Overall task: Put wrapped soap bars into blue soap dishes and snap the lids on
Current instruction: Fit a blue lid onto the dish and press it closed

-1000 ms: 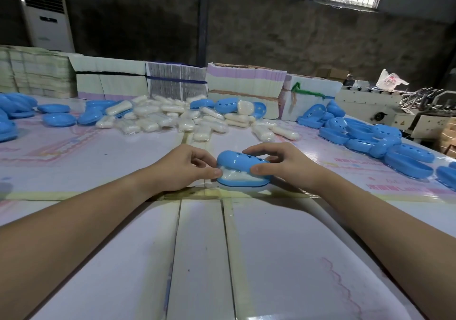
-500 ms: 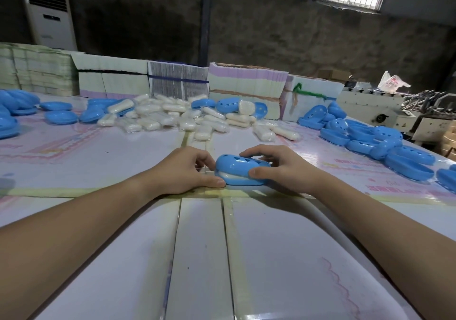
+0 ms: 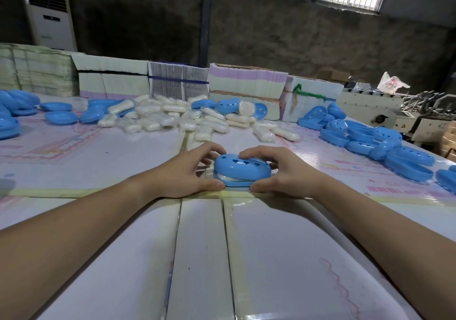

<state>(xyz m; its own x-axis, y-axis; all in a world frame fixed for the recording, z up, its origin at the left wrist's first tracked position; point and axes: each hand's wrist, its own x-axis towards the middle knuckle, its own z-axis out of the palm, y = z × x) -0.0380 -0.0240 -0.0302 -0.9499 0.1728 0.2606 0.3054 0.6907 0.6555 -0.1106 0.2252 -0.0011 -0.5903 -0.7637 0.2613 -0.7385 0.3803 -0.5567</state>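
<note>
Fingers (image 3: 212, 152) of the left hand (image 3: 182, 174) curl round the left end of a blue lid (image 3: 240, 169), and the right hand (image 3: 283, 171) grips its right end, fingertips on top by the heart-shaped holes. This lid sits tilted over a wrapped soap bar (image 3: 223, 177) in a blue dish (image 3: 238, 184), its near edge still raised, at the middle of the worktop (image 3: 123, 161). Loose wrapped soap bars (image 3: 158, 119) lie heaped toward the far edge; more blue dishes (image 3: 375, 141) are piled along the right edge.
</note>
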